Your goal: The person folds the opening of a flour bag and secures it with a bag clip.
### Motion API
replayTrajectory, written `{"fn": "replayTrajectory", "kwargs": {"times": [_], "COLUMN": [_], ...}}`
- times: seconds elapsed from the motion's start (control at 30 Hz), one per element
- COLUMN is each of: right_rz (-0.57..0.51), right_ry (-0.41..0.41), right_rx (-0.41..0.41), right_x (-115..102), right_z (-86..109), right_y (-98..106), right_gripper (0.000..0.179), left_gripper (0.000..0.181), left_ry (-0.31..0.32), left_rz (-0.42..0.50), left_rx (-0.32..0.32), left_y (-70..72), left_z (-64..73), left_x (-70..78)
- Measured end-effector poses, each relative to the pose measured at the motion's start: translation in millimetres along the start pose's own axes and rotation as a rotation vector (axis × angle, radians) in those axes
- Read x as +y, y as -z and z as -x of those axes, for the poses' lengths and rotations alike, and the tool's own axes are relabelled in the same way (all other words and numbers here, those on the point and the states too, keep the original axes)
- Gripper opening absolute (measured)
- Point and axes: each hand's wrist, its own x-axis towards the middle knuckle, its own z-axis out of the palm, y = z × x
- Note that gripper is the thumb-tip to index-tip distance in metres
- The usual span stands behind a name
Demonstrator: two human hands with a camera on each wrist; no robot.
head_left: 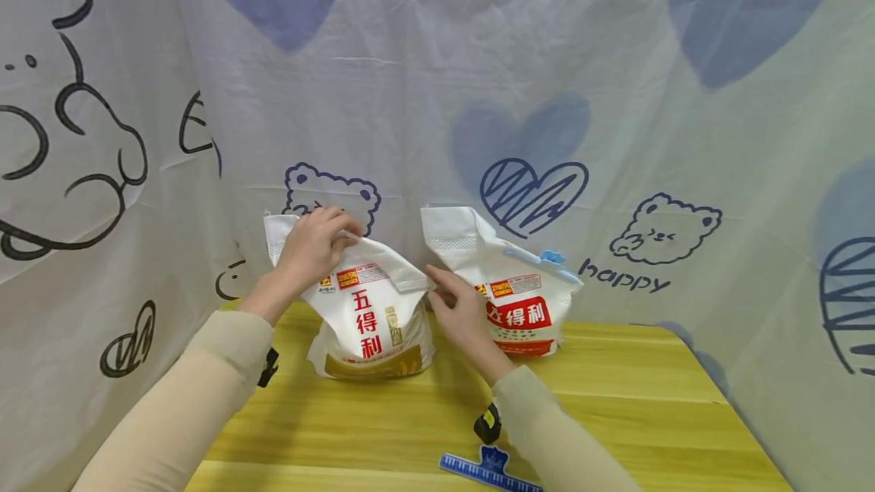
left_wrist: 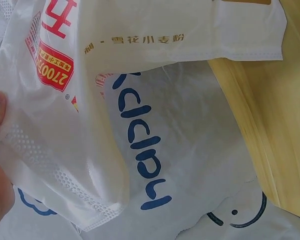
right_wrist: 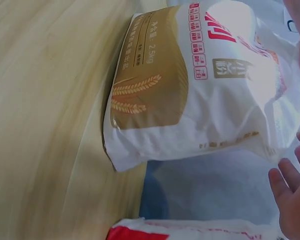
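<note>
Standing at the left of the table is a white flour bag (head_left: 369, 310) with a gold wheat panel and red lettering. Its top edge is gripped by my left hand (head_left: 317, 245), thumb in front and fingers over the rim. The left wrist view has the bag's perforated top band (left_wrist: 55, 172) beside my thumb. At the bag's upper right corner is my right hand (head_left: 461, 313), fingertips right by the folded white edge. From the right wrist, those fingers (right_wrist: 289, 175) look loosely extended.
A second flour bag (head_left: 522, 317), red and white, stands to the right, a light blue clip (head_left: 547, 260) across its top. Near the front edge lies a dark blue sealing clip (head_left: 492, 468) with a piano-key pattern. A printed curtain (head_left: 410, 97) hangs behind the wooden table (head_left: 615, 386).
</note>
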Motion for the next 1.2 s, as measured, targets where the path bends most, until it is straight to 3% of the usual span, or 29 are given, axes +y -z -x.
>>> {"fn": "replayTrajectory", "kwargs": {"times": [0.2,0.47,0.7,0.9,1.2], "right_rz": [-0.053,-0.06,0.014,0.071,0.106], "right_ry": [0.053,0.018,0.037,0.012,-0.093], "right_rx": [-0.035,-0.099,-0.128,-0.161,-0.208], "right_x": [-5,-6,-3,2,10], "right_z": [10.2,27.2,42.7,58.4,80.9], "right_y": [23,52,70,80,94], "right_gripper": [0.047,0.051,0.056,0.06,0.062], "left_gripper": [0.013,0.014,0.014,0.014,0.015], "left_ry": [-0.011,-0.026,-0.025,-0.017,-0.023], "left_rz": [-0.005,-0.008,-0.009,-0.009,-0.013], "left_rx": [0.002,0.01,0.006,-0.008,-0.002], "left_y": [-1.1,-1.4,0.0,0.7,0.9], "left_z": [0.3,1.4,1.4,2.4,1.4], "left_x": [-1.3,-0.4,1.4,1.9,3.0]}}
